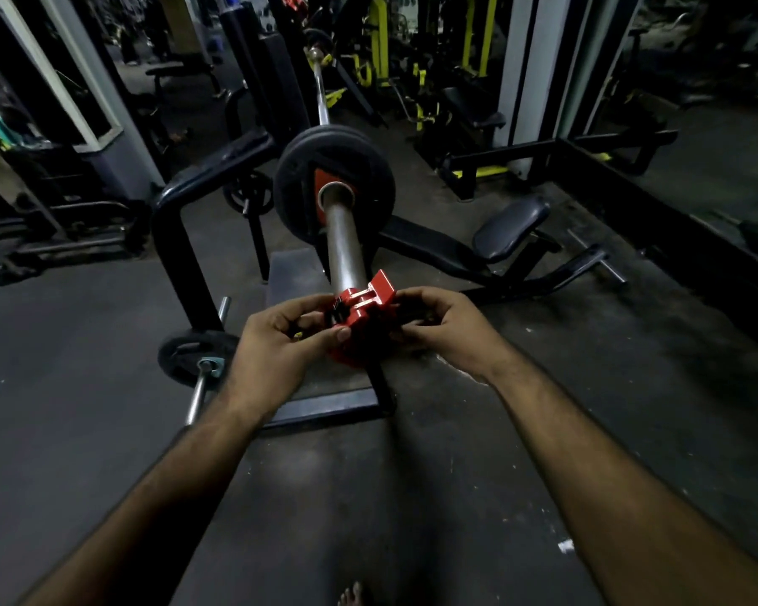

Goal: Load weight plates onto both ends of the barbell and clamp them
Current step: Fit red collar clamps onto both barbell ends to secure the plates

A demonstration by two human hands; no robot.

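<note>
The barbell's steel sleeve (344,242) points straight at me from the rack. Two black weight plates (294,185) sit pushed up at the sleeve's inner end. A red clamp collar (362,314) is on the very tip of the sleeve, its lever flap raised. My left hand (276,347) grips the collar from the left, thumb across its front. My right hand (440,328) holds it from the right with curled fingers. The bar's far end (314,54) shows bare steel, with a dark plate behind it.
A black bench frame (180,220) stands left of the sleeve, and a padded seat (513,229) lies to the right. A small plate on a short bar (198,356) lies on the floor at left. My bare toes (353,594) show at the bottom.
</note>
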